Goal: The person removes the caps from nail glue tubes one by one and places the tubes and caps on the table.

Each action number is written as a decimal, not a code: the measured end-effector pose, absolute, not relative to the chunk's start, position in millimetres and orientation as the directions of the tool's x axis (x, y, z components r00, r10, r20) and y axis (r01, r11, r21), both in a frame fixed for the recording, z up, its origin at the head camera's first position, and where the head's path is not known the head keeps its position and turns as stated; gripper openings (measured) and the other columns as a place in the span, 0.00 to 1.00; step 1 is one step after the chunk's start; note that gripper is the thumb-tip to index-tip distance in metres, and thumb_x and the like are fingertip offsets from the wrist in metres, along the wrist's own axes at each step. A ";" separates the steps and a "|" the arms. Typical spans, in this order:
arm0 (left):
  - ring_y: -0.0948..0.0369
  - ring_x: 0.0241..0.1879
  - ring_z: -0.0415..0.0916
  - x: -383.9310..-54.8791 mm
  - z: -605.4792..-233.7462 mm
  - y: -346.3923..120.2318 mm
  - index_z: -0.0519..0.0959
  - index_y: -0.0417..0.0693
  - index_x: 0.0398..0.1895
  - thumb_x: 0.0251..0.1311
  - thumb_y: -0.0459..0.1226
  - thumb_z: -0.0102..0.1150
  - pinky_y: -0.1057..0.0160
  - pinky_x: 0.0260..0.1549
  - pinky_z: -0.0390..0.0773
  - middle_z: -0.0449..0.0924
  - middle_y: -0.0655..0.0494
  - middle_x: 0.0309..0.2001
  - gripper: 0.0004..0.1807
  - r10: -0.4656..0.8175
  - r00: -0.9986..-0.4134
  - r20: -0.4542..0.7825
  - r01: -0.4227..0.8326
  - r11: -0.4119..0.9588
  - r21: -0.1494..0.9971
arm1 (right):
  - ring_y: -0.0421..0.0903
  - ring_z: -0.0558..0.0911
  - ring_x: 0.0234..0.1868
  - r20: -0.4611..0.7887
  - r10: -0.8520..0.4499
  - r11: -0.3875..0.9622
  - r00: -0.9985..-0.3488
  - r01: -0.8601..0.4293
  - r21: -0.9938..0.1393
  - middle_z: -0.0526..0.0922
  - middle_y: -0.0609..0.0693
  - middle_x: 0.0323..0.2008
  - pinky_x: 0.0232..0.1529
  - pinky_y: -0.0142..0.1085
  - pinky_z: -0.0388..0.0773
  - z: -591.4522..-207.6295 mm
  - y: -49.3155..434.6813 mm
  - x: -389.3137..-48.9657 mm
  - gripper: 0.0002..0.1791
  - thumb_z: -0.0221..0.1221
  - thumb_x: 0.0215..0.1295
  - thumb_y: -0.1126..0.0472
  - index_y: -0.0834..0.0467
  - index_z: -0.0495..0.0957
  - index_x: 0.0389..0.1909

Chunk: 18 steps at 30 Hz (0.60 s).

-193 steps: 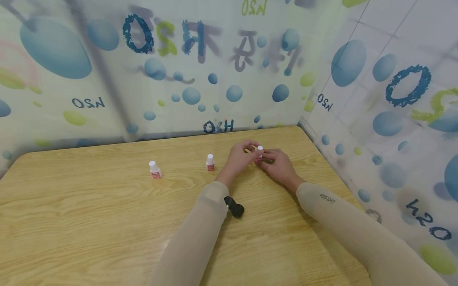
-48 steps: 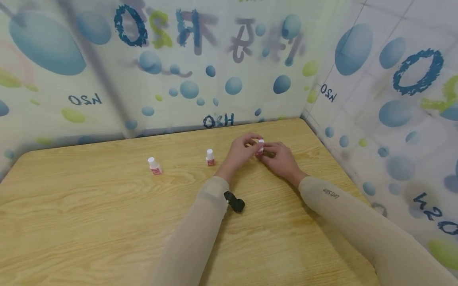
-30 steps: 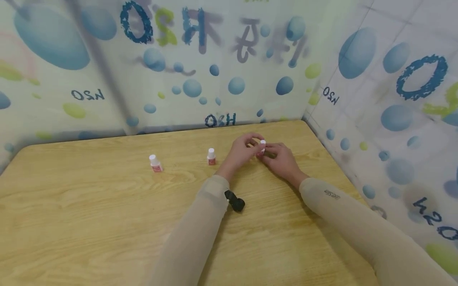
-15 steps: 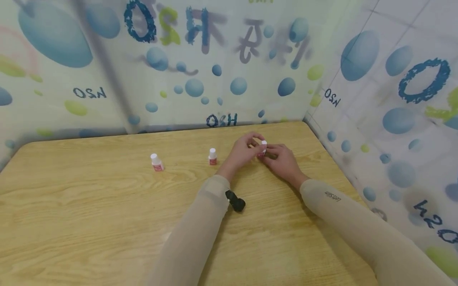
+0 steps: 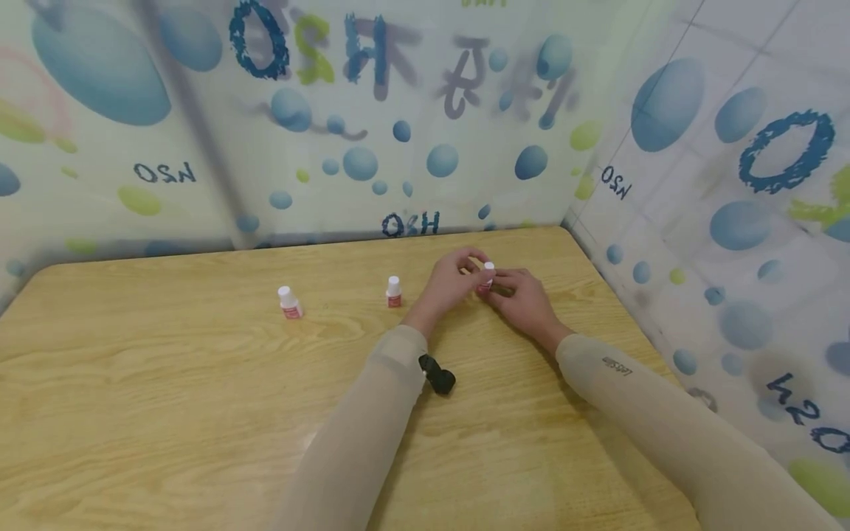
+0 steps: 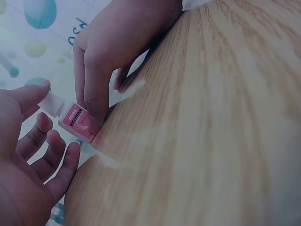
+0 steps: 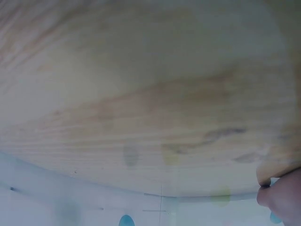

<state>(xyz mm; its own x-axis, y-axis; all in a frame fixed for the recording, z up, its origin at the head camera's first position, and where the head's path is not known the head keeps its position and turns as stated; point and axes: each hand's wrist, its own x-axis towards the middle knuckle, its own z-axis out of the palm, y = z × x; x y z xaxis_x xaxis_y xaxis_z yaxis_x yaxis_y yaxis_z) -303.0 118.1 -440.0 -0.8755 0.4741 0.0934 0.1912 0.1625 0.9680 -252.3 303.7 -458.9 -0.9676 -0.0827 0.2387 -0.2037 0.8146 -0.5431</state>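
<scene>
In the head view, both hands meet at a small white bottle (image 5: 489,269) near the table's far right corner. The left wrist view shows its pink label (image 6: 75,117), reading "nail glue", and its white cap (image 6: 51,104). My left hand (image 5: 450,286) pinches the cap between thumb and finger, its other fingers loosely bent beside the bottle. With thumb and fingers, my right hand (image 5: 526,304) grips the lower body close to the tabletop. Two similar bottles stand upright to the left: one nearby (image 5: 394,293), another farther off (image 5: 290,303).
The wood-grain table (image 5: 199,413) reaches back to a wall sheet (image 5: 438,88) printed with bubbles, with a second wall (image 5: 704,295) along the right side. A black device (image 5: 437,375) is strapped at the left sleeve's wrist. The right wrist view shows mostly tabletop.
The head view has shifted slightly. Both hands stay at the same bottle in nearly the same pose, and the other two bottles keep their places on the table.
</scene>
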 end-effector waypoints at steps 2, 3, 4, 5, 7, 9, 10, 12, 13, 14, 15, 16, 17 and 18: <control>0.59 0.32 0.75 -303.1 -439.3 118.7 0.82 0.54 0.53 0.72 0.46 0.68 0.65 0.28 0.75 0.84 0.52 0.38 0.12 0.468 -0.879 0.089 0.187 0.166 0.968 | 0.60 0.78 0.69 0.243 -0.078 0.811 -0.967 -0.203 -0.548 0.84 0.57 0.67 0.74 0.58 0.69 -459.3 303.7 -252.6 0.21 0.68 0.73 0.51 0.57 0.87 0.61; 0.59 0.32 0.76 -303.4 -438.9 119.1 0.82 0.53 0.54 0.72 0.46 0.68 0.65 0.28 0.75 0.84 0.52 0.39 0.13 0.466 -0.880 0.089 0.187 0.168 0.968 | 0.60 0.78 0.69 0.244 -0.075 0.808 -0.967 -0.202 -0.553 0.84 0.57 0.67 0.74 0.58 0.69 -459.0 303.7 -252.7 0.21 0.68 0.73 0.51 0.56 0.87 0.61; 0.58 0.32 0.76 -303.6 -438.5 119.3 0.82 0.52 0.55 0.72 0.46 0.67 0.65 0.29 0.75 0.84 0.51 0.39 0.14 0.467 -0.880 0.090 0.188 0.167 0.968 | 0.59 0.78 0.69 0.244 -0.072 0.805 -0.967 -0.201 -0.558 0.84 0.56 0.67 0.74 0.58 0.69 -458.7 303.9 -252.8 0.21 0.68 0.72 0.50 0.55 0.87 0.61; 0.58 0.32 0.76 -303.9 -438.2 119.7 0.82 0.52 0.57 0.73 0.46 0.66 0.65 0.29 0.75 0.84 0.50 0.40 0.15 0.469 -0.879 0.092 0.189 0.165 0.968 | 0.59 0.78 0.69 0.247 -0.070 0.803 -0.967 -0.201 -0.562 0.84 0.56 0.67 0.73 0.58 0.70 -458.2 303.8 -252.9 0.21 0.69 0.72 0.50 0.55 0.87 0.61; 0.58 0.33 0.76 -304.3 -438.4 120.0 0.83 0.51 0.58 0.74 0.45 0.64 0.65 0.30 0.75 0.85 0.49 0.42 0.15 0.471 -0.877 0.094 0.191 0.163 0.968 | 0.59 0.78 0.69 0.247 -0.069 0.799 -0.967 -0.201 -0.567 0.84 0.55 0.67 0.73 0.57 0.70 -457.8 303.9 -253.0 0.21 0.69 0.72 0.50 0.54 0.87 0.61; 0.58 0.34 0.76 -304.1 -439.1 120.2 0.83 0.51 0.58 0.75 0.45 0.63 0.65 0.30 0.75 0.84 0.49 0.44 0.14 0.470 -0.878 0.088 0.187 0.167 0.968 | 0.59 0.78 0.68 0.241 -0.068 0.796 -0.968 -0.198 -0.572 0.84 0.55 0.67 0.73 0.57 0.70 -458.1 304.0 -252.4 0.21 0.69 0.72 0.50 0.53 0.87 0.61; 0.59 0.33 0.75 -303.7 -439.6 120.1 0.83 0.51 0.57 0.76 0.44 0.63 0.65 0.30 0.75 0.84 0.48 0.44 0.14 0.470 -0.879 0.086 0.184 0.167 0.969 | 0.59 0.78 0.68 0.239 -0.067 0.795 -0.969 -0.196 -0.574 0.84 0.55 0.67 0.73 0.58 0.70 -458.6 304.1 -252.1 0.21 0.69 0.72 0.50 0.53 0.87 0.61; 0.59 0.33 0.75 -302.8 -440.4 120.0 0.83 0.52 0.54 0.75 0.44 0.63 0.65 0.30 0.75 0.84 0.49 0.43 0.11 0.466 -0.881 0.080 0.176 0.167 0.970 | 0.59 0.78 0.68 0.233 -0.066 0.795 -0.970 -0.192 -0.575 0.84 0.55 0.67 0.73 0.58 0.70 -460.0 304.2 -251.9 0.21 0.69 0.72 0.50 0.54 0.87 0.61; 0.59 0.33 0.76 -302.6 -440.7 120.1 0.83 0.51 0.53 0.75 0.44 0.63 0.65 0.29 0.75 0.84 0.49 0.42 0.11 0.465 -0.882 0.080 0.175 0.165 0.971 | 0.59 0.78 0.68 0.232 -0.065 0.796 -0.971 -0.191 -0.574 0.84 0.55 0.67 0.73 0.58 0.70 -460.4 304.2 -251.9 0.21 0.69 0.72 0.50 0.53 0.87 0.61; 0.59 0.33 0.76 -302.2 -441.0 120.1 0.82 0.51 0.53 0.75 0.44 0.63 0.65 0.29 0.75 0.84 0.49 0.41 0.11 0.463 -0.883 0.080 0.174 0.163 0.971 | 0.59 0.78 0.68 0.235 -0.067 0.799 -0.970 -0.193 -0.570 0.84 0.55 0.67 0.73 0.57 0.70 -461.0 304.3 -252.3 0.21 0.69 0.72 0.50 0.54 0.87 0.61; 0.58 0.33 0.77 -302.0 -441.2 120.0 0.82 0.51 0.53 0.75 0.44 0.64 0.65 0.28 0.75 0.85 0.49 0.41 0.11 0.465 -0.882 0.081 0.173 0.160 0.972 | 0.59 0.78 0.68 0.238 -0.070 0.801 -0.969 -0.197 -0.566 0.84 0.55 0.67 0.73 0.57 0.70 -461.3 304.4 -252.5 0.21 0.69 0.72 0.50 0.54 0.87 0.61; 0.57 0.33 0.77 -301.7 -441.2 119.9 0.81 0.50 0.54 0.75 0.44 0.64 0.65 0.28 0.75 0.85 0.48 0.41 0.12 0.468 -0.880 0.085 0.177 0.156 0.972 | 0.59 0.78 0.69 0.241 -0.072 0.803 -0.968 -0.199 -0.562 0.84 0.56 0.67 0.73 0.57 0.70 -461.6 304.6 -252.8 0.21 0.69 0.72 0.50 0.54 0.87 0.61; 0.56 0.33 0.78 -301.6 -441.3 119.8 0.81 0.50 0.56 0.75 0.44 0.63 0.65 0.28 0.75 0.85 0.48 0.41 0.13 0.471 -0.878 0.089 0.182 0.156 0.971 | 0.59 0.78 0.69 0.244 -0.074 0.803 -0.967 -0.203 -0.560 0.84 0.56 0.67 0.73 0.57 0.70 -461.7 304.6 -253.1 0.21 0.69 0.72 0.50 0.54 0.87 0.61; 0.56 0.33 0.78 -301.5 -441.5 119.7 0.81 0.49 0.58 0.76 0.44 0.63 0.65 0.28 0.75 0.86 0.47 0.42 0.14 0.474 -0.876 0.091 0.186 0.158 0.970 | 0.59 0.78 0.69 0.245 -0.076 0.804 -0.966 -0.205 -0.559 0.84 0.56 0.67 0.74 0.57 0.70 -461.7 304.6 -253.2 0.21 0.69 0.72 0.50 0.54 0.87 0.61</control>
